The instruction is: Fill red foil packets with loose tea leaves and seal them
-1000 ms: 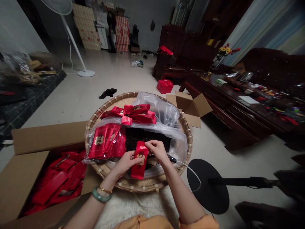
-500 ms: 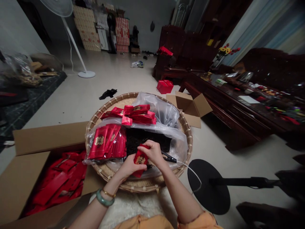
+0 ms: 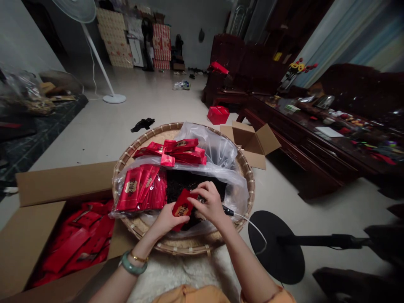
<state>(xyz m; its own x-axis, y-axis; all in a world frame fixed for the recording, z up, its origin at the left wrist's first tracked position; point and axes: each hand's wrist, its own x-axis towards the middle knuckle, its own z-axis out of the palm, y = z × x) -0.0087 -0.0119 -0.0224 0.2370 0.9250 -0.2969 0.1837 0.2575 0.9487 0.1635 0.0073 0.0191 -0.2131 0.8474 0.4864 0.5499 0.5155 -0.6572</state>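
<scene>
My left hand [image 3: 166,219] grips a small red packet [image 3: 182,208] with a gold label, tilted over the near part of a round woven basket [image 3: 249,176]. My right hand [image 3: 210,202] pinches the packet's top end, fingers closed. Right behind the hands lies a dark heap of loose tea [image 3: 189,183] on clear plastic sheeting [image 3: 217,147]. A fanned stack of empty red packets [image 3: 142,187] lies left of the tea, and a pile of filled red packets [image 3: 176,151] rests farther back in the basket.
An open cardboard box [image 3: 41,206] full of red packets stands at the left. A smaller open box [image 3: 252,141] sits behind the basket. A black round stand base [image 3: 274,248] and white cable [image 3: 252,225] lie at the right; a dark wooden table [image 3: 315,139] beyond.
The packet dropped from upright in front of the basket rim to a tilted position lower over the tea. My right hand shifted from its top edge toward the tea heap.
</scene>
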